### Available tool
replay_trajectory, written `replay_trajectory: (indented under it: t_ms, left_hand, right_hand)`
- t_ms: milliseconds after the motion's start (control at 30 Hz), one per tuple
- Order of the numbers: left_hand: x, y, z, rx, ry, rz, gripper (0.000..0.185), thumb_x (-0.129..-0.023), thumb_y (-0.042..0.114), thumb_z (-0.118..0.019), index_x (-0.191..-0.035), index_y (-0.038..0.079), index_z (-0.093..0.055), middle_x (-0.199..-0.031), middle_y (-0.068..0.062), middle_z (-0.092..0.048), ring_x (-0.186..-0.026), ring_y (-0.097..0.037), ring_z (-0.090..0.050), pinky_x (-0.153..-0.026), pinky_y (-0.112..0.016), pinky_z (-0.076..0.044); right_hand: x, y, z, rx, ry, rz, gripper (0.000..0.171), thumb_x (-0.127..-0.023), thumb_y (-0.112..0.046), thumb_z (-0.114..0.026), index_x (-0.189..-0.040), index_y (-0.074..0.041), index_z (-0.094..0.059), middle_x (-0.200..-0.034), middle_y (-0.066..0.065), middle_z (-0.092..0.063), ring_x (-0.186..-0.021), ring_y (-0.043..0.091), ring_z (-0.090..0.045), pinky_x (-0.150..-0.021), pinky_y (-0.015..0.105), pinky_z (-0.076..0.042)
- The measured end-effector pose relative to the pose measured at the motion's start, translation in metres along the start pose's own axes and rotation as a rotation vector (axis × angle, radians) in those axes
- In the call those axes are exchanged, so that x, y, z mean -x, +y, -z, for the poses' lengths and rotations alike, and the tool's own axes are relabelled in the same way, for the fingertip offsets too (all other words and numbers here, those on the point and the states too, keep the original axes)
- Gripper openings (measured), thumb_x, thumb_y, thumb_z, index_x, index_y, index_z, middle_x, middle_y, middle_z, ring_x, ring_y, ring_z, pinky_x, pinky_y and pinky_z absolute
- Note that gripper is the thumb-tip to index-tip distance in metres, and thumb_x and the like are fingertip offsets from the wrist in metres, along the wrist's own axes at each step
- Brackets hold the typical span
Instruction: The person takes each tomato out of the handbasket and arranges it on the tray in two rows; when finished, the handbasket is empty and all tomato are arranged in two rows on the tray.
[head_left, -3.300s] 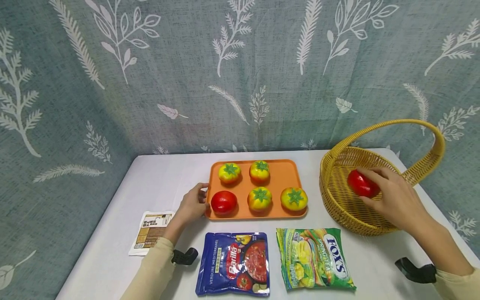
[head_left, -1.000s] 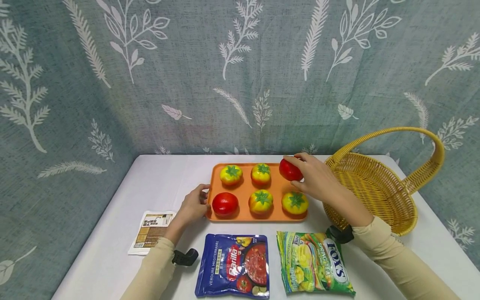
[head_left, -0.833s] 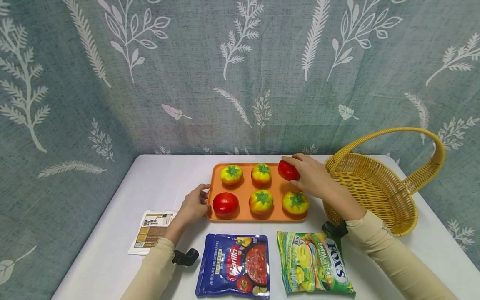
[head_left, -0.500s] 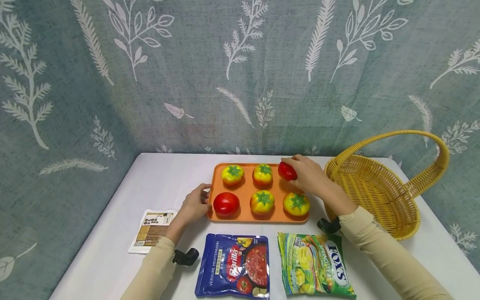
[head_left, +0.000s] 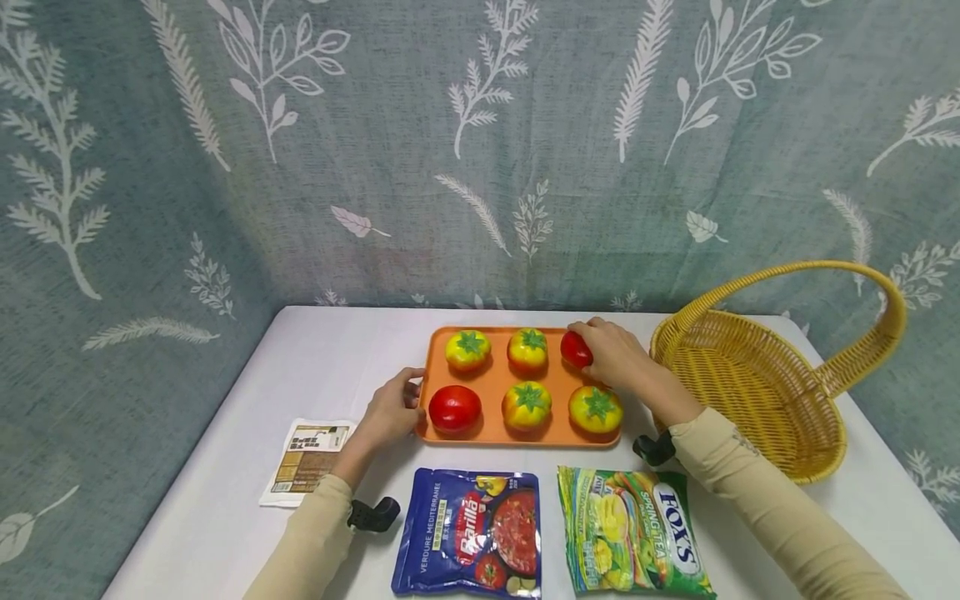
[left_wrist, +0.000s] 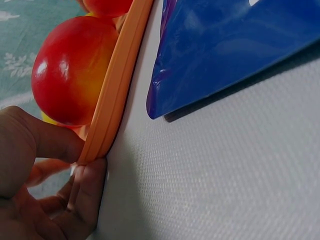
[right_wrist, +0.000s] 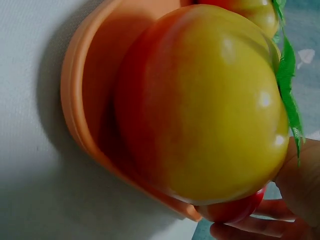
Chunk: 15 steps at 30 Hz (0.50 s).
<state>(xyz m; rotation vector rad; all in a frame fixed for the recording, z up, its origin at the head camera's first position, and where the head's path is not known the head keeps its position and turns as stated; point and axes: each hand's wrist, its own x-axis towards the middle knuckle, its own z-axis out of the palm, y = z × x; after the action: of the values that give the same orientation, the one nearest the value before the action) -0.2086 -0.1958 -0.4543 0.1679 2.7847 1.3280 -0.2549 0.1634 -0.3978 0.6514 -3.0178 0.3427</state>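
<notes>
My left hand [head_left: 392, 408] pinches the left edge of an orange tray [head_left: 558, 433]; in the left wrist view the thumb lies over the rim [left_wrist: 112, 95] and the fingers against its outside. At the tray's back right corner my right hand [head_left: 611, 354] grips a red tomato [head_left: 576, 349], thumb and fingers around its sides. Another red tomato [head_left: 455, 408] sits at the front left. Several yellow-red tomatoes with green leaf tops stand in the tray, one [head_left: 527, 405] at front middle. The front right one [right_wrist: 205, 105] hides much of the held tomato in the right wrist view.
A wicker basket [head_left: 750, 400] with a tall handle stands right of the tray, behind the right forearm. In front lie a blue Barilla pouch [head_left: 468, 533] and a green Fox's bag [head_left: 633, 529]. A white-brown packet [head_left: 306, 462] lies left, partly under the left arm.
My right hand has carried the red tomato from the basket leftward to the tray's back right corner and lowered it there. The left hand keeps its place at the tray edge.
</notes>
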Motion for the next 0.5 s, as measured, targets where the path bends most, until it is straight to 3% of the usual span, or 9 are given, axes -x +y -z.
replay_trajectory:
  t_ms: [500]
  left_hand:
    - [-0.0002,-0.0005,-0.0007,0.0,0.004,-0.003,0.063,-0.075,-0.011,-0.064,-0.136,-0.001,-0.054,-0.103,-0.014,-0.061,-0.087,-0.026,-0.057,-0.069,-0.031,-0.056]
  right_hand:
    - [-0.0002,0.0024,-0.0005,-0.03,-0.012,0.003,0.064,-0.078,-0.018,-0.085,-0.133,0.0,-0.058,-0.114,0.02,-0.061,-0.098,0.033,-0.061,-0.08,0.049,-0.057]
